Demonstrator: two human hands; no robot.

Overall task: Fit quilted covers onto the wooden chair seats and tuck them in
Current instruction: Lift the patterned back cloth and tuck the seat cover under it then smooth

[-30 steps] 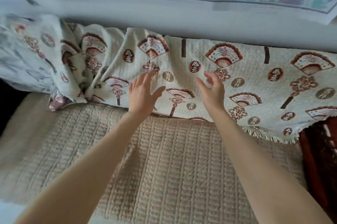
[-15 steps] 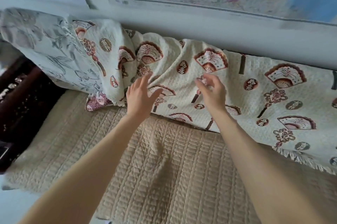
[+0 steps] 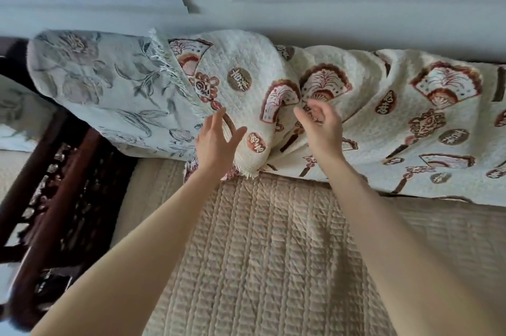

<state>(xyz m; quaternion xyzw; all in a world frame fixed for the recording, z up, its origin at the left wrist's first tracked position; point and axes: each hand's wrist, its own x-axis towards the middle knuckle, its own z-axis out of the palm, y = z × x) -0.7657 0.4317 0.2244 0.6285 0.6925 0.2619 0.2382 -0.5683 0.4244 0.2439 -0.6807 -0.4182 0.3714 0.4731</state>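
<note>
The left hand (image 3: 216, 144) is shown with fingers spread, the right hand (image 3: 324, 127) with fingers loosely curved; nothing is pinched. The fan-patterned cover (image 3: 383, 122) is bunched in folds just beyond the fingertips. The beige quilted cover (image 3: 273, 253) is spread flat beneath both forearms. A floral cover (image 3: 109, 89) is draped left of the fingers.

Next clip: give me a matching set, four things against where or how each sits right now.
1 fan-print cover
2 beige quilted cover
3 floral cloth
4 carved wooden armrest

A flat on the seat
B dark, at far left
C bunched in folds along the backrest
D draped over the backrest's left end

Pairs: 1-C, 2-A, 3-D, 4-B
</note>
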